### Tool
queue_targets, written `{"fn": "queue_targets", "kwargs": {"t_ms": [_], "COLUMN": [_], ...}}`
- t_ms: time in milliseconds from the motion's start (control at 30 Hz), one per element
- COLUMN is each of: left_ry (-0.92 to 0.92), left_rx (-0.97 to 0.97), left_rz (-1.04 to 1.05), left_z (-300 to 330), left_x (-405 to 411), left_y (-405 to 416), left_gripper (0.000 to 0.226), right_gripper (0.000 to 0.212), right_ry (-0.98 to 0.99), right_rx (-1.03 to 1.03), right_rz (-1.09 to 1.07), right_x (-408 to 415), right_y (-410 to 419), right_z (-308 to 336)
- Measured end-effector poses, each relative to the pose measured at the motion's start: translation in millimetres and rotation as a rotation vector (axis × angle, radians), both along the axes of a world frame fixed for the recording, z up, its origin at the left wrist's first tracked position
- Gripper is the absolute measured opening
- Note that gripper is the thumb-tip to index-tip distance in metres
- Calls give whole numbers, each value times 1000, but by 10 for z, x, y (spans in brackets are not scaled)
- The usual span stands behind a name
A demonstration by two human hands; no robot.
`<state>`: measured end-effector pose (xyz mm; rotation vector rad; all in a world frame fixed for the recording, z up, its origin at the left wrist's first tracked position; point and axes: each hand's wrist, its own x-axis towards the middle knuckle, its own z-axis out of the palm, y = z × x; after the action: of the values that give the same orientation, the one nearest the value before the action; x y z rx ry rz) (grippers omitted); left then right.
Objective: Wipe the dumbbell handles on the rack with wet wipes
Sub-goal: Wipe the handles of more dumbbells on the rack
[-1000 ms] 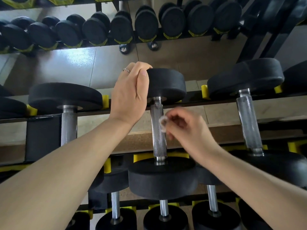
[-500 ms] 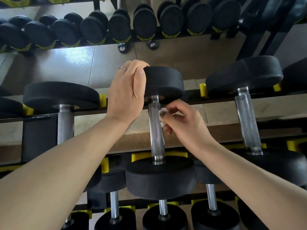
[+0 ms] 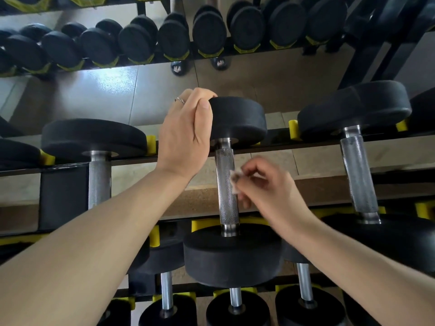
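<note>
Behind everything stands a mirror wall (image 3: 117, 97) that reflects a long row of black dumbbells (image 3: 131, 45), with tiled floor showing in the glass. Below it runs the rack (image 3: 270, 140), its dark rails fitted with yellow cradles (image 3: 150, 144).

On the middle tier rests the dumbbell (image 3: 231, 252) being cleaned, its knurled steel handle (image 3: 226, 187) running between two black heads. At its far head the left hand (image 3: 186, 137) has its grip curled over the rim, thumb laid along the side; a ring (image 3: 180, 100) shows on one finger. Just below that hand and across the handle, the right hand (image 3: 270, 187) pinches a small crumpled wet wipe (image 3: 235, 182) in its fingertips, the wipe touching the right side of the handle about midway along. That hand is blurred, so finer finger detail cannot be told.

Well left of the left hand lies another dumbbell (image 3: 94, 140); well right of the right hand lies a third (image 3: 355, 111). Under both forearms, smaller dumbbells (image 3: 237, 309) sit on the lower tier.
</note>
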<state>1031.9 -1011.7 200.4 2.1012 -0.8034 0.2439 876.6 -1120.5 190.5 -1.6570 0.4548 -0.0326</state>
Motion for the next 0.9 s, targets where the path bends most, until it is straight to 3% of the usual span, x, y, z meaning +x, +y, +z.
{"fn": "queue_targets", "kwargs": {"t_ms": [100, 300, 467, 667, 833, 900], "left_ry": [-8, 8, -7, -6, -18, -17], "left_rx": [-5, 0, -9, -8, -4, -5], "left_rz": [8, 10, 13, 8, 13, 13], "left_z": [-1, -11, -14, -13, -19, -12], "left_x": [22, 7, 12, 9, 22, 21], "left_y": [-16, -8, -14, -4, -21, -11], "left_gripper": [49, 49, 48, 44, 45, 45], "right_gripper": [9, 9, 8, 10, 10, 11], "right_ry": [43, -27, 62, -31, 92, 52], "right_rx": [-21, 29, -5, 36, -34, -32], "right_rz": [113, -95, 148, -59, 216, 155], "right_x": [-141, 240, -134, 269, -185, -19], "right_y": [4, -50, -27, -84, -73, -110], "right_z": [20, 43, 25, 52, 11, 50]}}
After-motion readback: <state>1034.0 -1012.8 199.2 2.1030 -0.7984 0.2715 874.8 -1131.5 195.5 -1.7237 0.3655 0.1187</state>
